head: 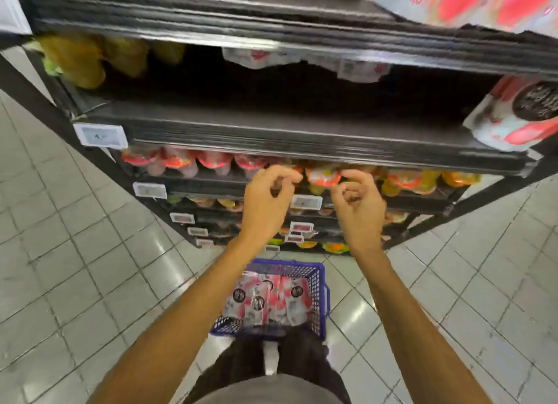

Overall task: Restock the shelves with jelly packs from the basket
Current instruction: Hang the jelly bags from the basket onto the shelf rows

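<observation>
A blue mesh basket [320, 286] stands on the floor below me, holding several pink-and-white jelly packs [268, 298] with round black labels. My left hand [267, 198] and my right hand [357, 206] hover side by side above the basket, in front of the lower shelves, fingers loosely curled and holding nothing. A matching jelly pack [513, 116] sits at the right end of the middle shelf [271, 128], whose centre is bare. Another pink pack [468, 2] lies on the top shelf at the right. The picture is motion-blurred.
The black shelf rack [211, 20] fills the upper view. Yellow bags [78, 59] sit far left under the top shelf. Rows of red and orange jelly cups [211, 160] fill the lower shelves. White price tags [101, 135] line the shelf edges. Grey tiled floor [75, 252] surrounds the rack.
</observation>
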The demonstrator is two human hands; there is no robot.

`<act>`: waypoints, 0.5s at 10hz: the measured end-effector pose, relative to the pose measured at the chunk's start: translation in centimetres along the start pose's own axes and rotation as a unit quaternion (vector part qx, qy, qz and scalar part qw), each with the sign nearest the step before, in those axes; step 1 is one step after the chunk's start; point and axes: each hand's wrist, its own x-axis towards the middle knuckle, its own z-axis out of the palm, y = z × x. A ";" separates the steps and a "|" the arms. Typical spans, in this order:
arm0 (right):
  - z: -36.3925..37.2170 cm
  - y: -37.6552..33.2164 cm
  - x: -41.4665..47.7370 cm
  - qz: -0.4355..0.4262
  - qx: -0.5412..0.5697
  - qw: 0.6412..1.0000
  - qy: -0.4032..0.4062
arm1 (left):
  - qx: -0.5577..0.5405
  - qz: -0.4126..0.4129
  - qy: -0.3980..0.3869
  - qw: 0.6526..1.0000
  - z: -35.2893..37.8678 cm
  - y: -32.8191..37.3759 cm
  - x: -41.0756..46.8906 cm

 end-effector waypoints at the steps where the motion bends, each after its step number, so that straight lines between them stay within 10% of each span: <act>1: 3.8 6.6 -5.2 0.138 -0.012 0.988 -0.072 | -0.013 -0.120 -0.051 0.991 -0.5 -8.8 -4.1; 5: 14.1 35.6 -20.5 0.330 -0.241 0.852 -0.328 | 0.067 -0.496 -0.146 0.854 3.2 -41.9 -20.1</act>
